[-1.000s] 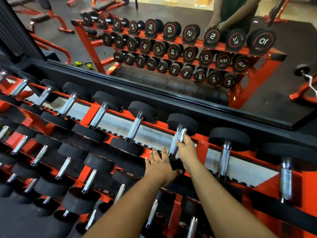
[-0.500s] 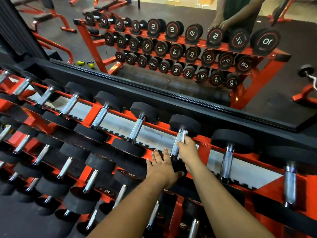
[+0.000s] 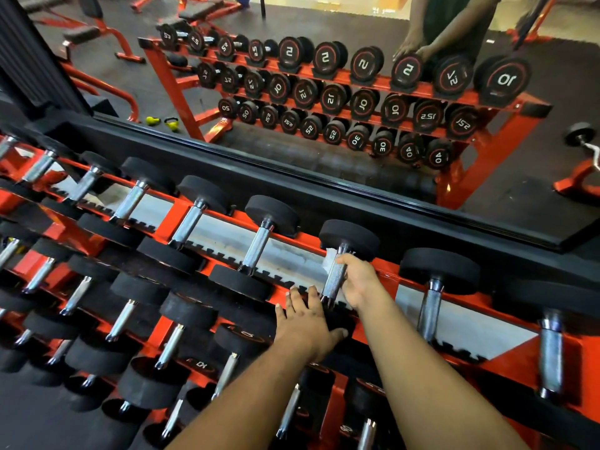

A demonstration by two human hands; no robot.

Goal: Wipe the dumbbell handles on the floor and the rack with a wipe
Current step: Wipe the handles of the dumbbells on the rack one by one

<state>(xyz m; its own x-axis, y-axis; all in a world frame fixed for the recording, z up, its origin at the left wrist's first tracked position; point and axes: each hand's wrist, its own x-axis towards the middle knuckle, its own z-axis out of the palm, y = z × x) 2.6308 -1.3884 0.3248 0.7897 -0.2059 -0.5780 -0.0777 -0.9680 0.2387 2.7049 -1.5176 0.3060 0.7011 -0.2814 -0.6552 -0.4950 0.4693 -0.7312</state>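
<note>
Since a second ago the right hand (image 3: 358,280) has slid the wipe (image 3: 330,258) up the handle (image 3: 334,280) toward the far head, fingers still curled round both. Left hand (image 3: 306,323) lies flat, fingers spread, on the near head of that dumbbell (image 3: 349,238), top tier of the rack (image 3: 388,272).

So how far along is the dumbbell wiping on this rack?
Done: no handle shows visibly as wiped, so finished ones cannot be told. In hand: the right hand grips a top-row dumbbell handle with the white wipe near its far end, while the left hand rests flat on that dumbbell's near head. Left, as a guess: the neighbouring top-row handle and the lower rows.
</note>
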